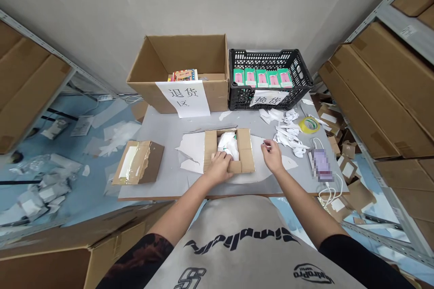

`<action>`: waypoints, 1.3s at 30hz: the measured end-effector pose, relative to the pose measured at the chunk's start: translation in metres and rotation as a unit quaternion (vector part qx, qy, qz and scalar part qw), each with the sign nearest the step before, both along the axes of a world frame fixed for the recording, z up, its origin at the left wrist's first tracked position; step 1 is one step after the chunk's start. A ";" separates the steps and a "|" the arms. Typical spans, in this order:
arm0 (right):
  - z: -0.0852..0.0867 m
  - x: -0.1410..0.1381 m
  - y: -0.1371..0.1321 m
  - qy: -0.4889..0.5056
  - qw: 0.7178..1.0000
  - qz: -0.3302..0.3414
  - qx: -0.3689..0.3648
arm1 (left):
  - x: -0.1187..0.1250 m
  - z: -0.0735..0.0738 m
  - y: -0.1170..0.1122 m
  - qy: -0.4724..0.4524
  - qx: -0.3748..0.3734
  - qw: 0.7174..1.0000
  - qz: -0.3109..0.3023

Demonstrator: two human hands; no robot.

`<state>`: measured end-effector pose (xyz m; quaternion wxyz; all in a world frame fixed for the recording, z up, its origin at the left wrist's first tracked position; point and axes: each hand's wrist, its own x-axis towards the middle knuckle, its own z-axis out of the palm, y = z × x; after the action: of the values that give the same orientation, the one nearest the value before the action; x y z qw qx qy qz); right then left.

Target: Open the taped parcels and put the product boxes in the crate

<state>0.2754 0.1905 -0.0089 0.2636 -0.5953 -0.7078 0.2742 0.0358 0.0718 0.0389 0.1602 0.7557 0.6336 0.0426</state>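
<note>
A small open cardboard box (246,146) stands in front of me, its flaps folded outward. Crumpled white paper (228,142) fills it, and a bit of green shows beside the paper. My left hand (219,166) grips the box's near left corner, fingers curled over the edge by the paper. Right of the box, my right hand (272,156) is raised a little, its fingers pinched around something small and thin that I cannot make out. Torn white wrapping (191,151) lies under and beside the box.
A large carton (142,92) with a paper sign and a black crate (237,99) of green-pink boxes stand at the back. A taped box (154,158) sits left. Paper scraps (288,133), yellow tape (309,125) and a phone (322,165) with cables lie right. Shelves flank the table.
</note>
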 end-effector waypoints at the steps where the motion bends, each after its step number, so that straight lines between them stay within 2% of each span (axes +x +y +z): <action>1: 0.016 -0.013 0.001 0.029 0.996 0.077 0.019 | 0.001 0.003 -0.004 -0.002 0.009 1.000 -0.005; 3: 0.042 -0.040 0.001 0.017 0.974 0.224 0.037 | 0.005 0.008 -0.017 -0.005 0.030 0.998 -0.047; 5: 0.058 -0.060 -0.002 -0.054 0.946 0.315 0.051 | 0.006 0.008 -0.033 -0.021 0.033 0.994 -0.097; 6: 0.060 -0.067 -0.005 -0.094 0.931 0.347 0.057 | 0.006 0.006 -0.041 -0.033 0.026 0.993 -0.113; 8: 0.054 -0.072 -0.015 -0.155 0.905 0.391 0.072 | 0.003 0.000 -0.052 -0.056 0.007 0.990 -0.129; 11: 0.031 -0.067 -0.034 -0.179 0.887 0.411 0.109 | -0.005 -0.010 -0.054 -0.080 -0.009 0.986 -0.146; 13: 0.015 -0.061 -0.044 -0.179 0.887 0.402 0.139 | -0.013 -0.011 -0.044 -0.097 -0.010 0.984 -0.148; 16: 0.001 -0.055 -0.051 -0.172 0.888 0.390 0.173 | -0.030 -0.007 -0.015 -0.081 0.036 0.991 -0.102; 20: 0.007 -0.052 -0.050 -0.164 0.879 0.411 0.179 | -0.057 -0.005 0.036 -0.009 0.136 0.990 -0.028; 23: 0.016 -0.052 -0.057 -0.172 0.861 0.439 0.191 | -0.062 -0.007 0.069 0.028 0.141 0.989 -0.046; 27: 0.012 -0.058 -0.076 -0.207 0.839 0.466 0.191 | -0.051 -0.011 0.096 0.063 0.094 0.991 -0.074; 29: 0.008 -0.063 -0.083 -0.243 0.830 0.468 0.181 | -0.047 -0.011 0.105 0.064 0.094 0.992 -0.044; 31: 0.006 -0.064 -0.082 -0.271 0.818 0.476 0.176 | -0.047 -0.010 0.114 0.052 0.078 0.995 0.022; 34: 0.013 -0.054 -0.068 -0.286 0.797 0.502 0.175 | -0.054 -0.010 0.127 0.033 -0.066 0.992 0.100; 36: 0.019 -0.040 -0.055 -0.290 0.792 0.509 0.170 | -0.060 -0.011 0.132 0.030 -0.153 0.982 0.102; 39: 0.028 -0.017 -0.036 -0.304 0.804 0.486 0.156 | -0.069 -0.013 0.131 0.030 -0.185 0.979 0.082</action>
<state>0.2579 0.1543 0.0190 -0.0438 -0.1771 -0.9815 0.0577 -0.0337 0.2032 0.0255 0.2746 0.6591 0.6949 -0.0850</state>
